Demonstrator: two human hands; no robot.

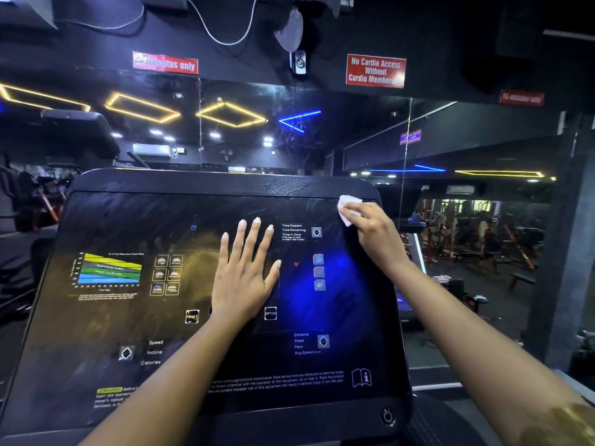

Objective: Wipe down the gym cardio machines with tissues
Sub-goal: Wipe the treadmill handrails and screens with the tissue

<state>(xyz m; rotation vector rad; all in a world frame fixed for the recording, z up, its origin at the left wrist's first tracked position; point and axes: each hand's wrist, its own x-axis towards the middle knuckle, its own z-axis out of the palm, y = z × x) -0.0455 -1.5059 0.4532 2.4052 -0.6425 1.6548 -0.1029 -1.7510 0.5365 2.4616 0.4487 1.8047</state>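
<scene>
Half the tissue (347, 202) under right hand (370, 228).

Left hand (246, 272) flat mid-console (128, 317), right hand (375, 230) with tissue (346, 206) at upper-right corner

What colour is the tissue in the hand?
White. The head view shows the tissue in the right hand, at the console top right corner.

We're facing a mirrored wall (354, 133) in a dark gym: yellow diamond lights (231, 114) and blue strips (299, 116) reflected, red signs (375, 71) above.
</scene>
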